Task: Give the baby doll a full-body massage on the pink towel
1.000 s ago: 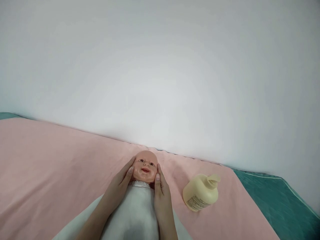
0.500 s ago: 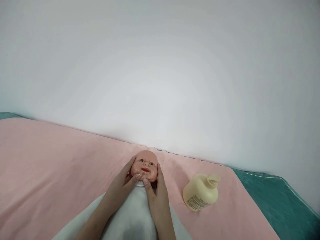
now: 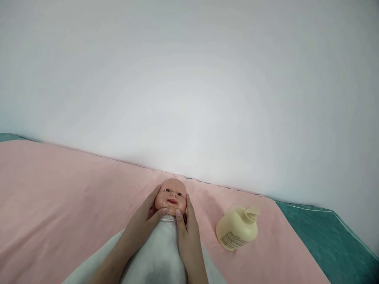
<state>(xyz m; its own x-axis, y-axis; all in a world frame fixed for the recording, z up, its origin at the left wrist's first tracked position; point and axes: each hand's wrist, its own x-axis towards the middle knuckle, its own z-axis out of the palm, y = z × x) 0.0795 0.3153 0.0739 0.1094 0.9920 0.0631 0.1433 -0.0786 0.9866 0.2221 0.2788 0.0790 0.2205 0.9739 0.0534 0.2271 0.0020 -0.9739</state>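
You have the baby doll [image 3: 171, 197] between your palms: your left hand [image 3: 140, 224] cups one side of its head and your right hand [image 3: 189, 232] the other, thumbs at the chin just above the collar of its white gown [image 3: 156, 248]. The doll lies face up within your grip, on the pink sheet [image 3: 74, 193]. The handling of its face looks under way rather than finished, since neither hand has let go; how much remains, you cannot tell. The pale-yellow pump bottle [image 3: 235, 230] is apart, right of your grip. Against half a second ago, your right thumb sits farther out, widening the thumbs' gap.
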